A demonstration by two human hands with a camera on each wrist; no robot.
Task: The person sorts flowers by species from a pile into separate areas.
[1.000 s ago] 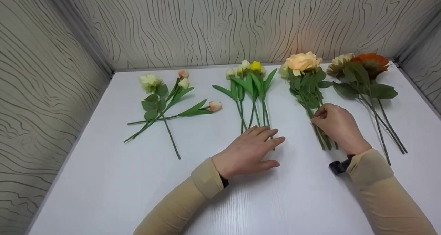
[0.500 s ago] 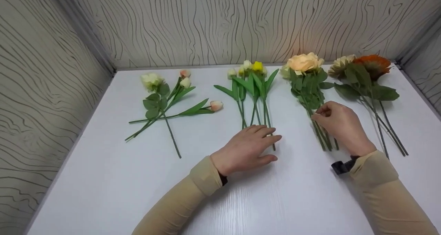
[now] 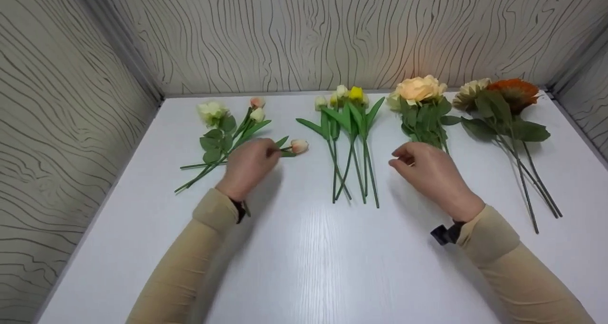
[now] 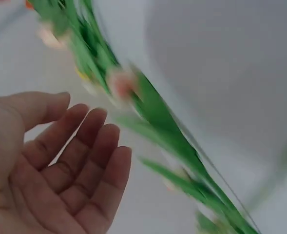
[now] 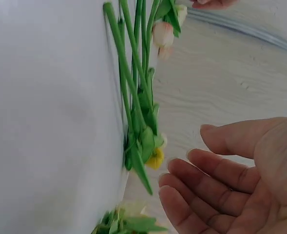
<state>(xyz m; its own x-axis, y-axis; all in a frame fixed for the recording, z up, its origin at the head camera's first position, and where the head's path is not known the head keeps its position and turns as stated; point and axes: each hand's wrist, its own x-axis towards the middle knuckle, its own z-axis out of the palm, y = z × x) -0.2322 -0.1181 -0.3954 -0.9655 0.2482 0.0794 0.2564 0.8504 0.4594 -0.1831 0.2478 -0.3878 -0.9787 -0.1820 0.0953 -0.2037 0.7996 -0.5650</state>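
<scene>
My left hand (image 3: 251, 165) hovers above the left-hand flowers and covers part of their stems. Its fingers are loosely bent with nothing between them in the left wrist view. Around it lie a pink tulip (image 3: 299, 146), a cream rose (image 3: 212, 112), and a pink and a white tulip (image 3: 257, 115). My right hand (image 3: 430, 174) is over the lower stems of the peach rose bunch (image 3: 421, 89) and hides them. Its relaxed fingers hold nothing in the right wrist view. Between the hands lies a bunch of white and yellow tulips (image 3: 351, 117), stems toward me.
At the far right lie an orange flower (image 3: 515, 93) and a cream flower (image 3: 470, 93) with long crossed stems. The white table (image 3: 304, 267) ends at a patterned back wall (image 3: 294, 34). Another patterned wall (image 3: 47, 138) stands at the left.
My left hand has moved left, off the tulip stems in the middle to above the left-hand flowers. The right hand has moved left from the rose stems, and its fingers now hold nothing.
</scene>
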